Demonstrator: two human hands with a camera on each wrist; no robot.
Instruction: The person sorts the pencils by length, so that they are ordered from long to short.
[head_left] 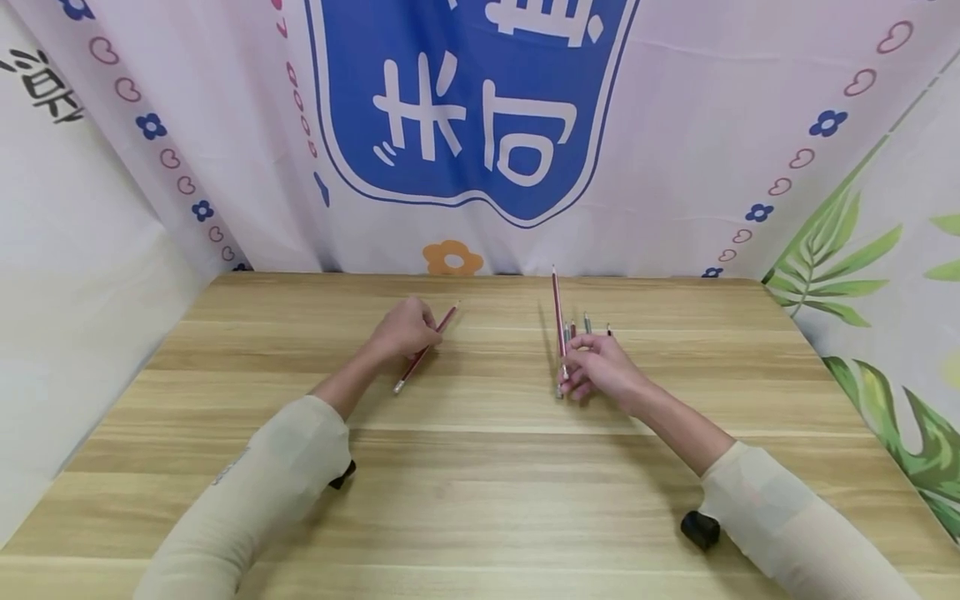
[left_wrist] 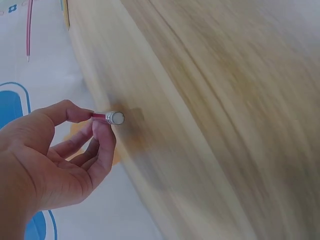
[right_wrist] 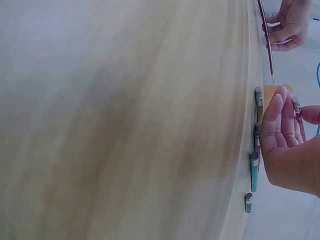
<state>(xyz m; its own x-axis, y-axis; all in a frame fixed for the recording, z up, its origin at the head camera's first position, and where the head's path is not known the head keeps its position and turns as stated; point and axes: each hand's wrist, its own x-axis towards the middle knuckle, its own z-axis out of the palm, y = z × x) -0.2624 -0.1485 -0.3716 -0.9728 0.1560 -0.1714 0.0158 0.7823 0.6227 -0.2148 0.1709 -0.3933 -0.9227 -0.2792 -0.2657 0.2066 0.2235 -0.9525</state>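
Note:
My left hand (head_left: 426, 333) pinches a red pencil (head_left: 427, 346) near its middle, slanted low over the wooden table (head_left: 480, 483). In the left wrist view the thumb and forefinger of that hand (left_wrist: 97, 120) close on the pencil's silver eraser end (left_wrist: 115, 117). My right hand (head_left: 576, 371) holds a second red pencil (head_left: 557, 308) almost upright, tip up. The right wrist view shows that hand (right_wrist: 299, 114) pinching this pencil near its eraser end (right_wrist: 297, 105). Several pencils and a teal pen (right_wrist: 254, 171) lie side by side on the table just beyond the right hand.
A printed cloth backdrop (head_left: 465, 125) stands along the table's far edge, with cloth walls on both sides. The row of loose pencils (head_left: 587, 323) lies at the centre right. Black camera mounts (head_left: 700, 529) sit on both wrists.

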